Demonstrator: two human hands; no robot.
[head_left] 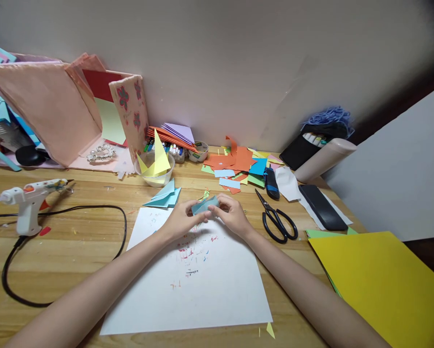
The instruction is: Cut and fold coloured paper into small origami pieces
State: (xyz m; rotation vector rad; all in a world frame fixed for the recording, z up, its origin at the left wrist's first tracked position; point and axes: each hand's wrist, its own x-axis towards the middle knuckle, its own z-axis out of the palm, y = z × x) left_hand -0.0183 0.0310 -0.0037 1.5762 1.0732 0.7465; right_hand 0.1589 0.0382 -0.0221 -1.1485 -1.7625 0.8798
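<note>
Between my two hands is a small piece of light blue paper (pixel 204 206), which looks folded. My left hand (pixel 182 220) grips its left side, and my right hand (pixel 232 215) pinches the right side with thumb and fingers. Below them a white sheet of paper (pixel 224 290) with coloured marks lies on the wooden table. Folded light blue paper pieces (pixel 166 195) rest at the sheet's top left edge. Black-handled scissors (pixel 279 223) lie partly open to the right of my right hand.
A hot glue gun (pixel 30 205) with its black cord (pixel 82 208) occupies the left. Behind stand a clear bowl (pixel 166 178) with yellow paper, and orange paper scraps (pixel 234 159). To the right are a utility knife (pixel 271 183), a black phone (pixel 321 208) and yellow paper sheets (pixel 380 285).
</note>
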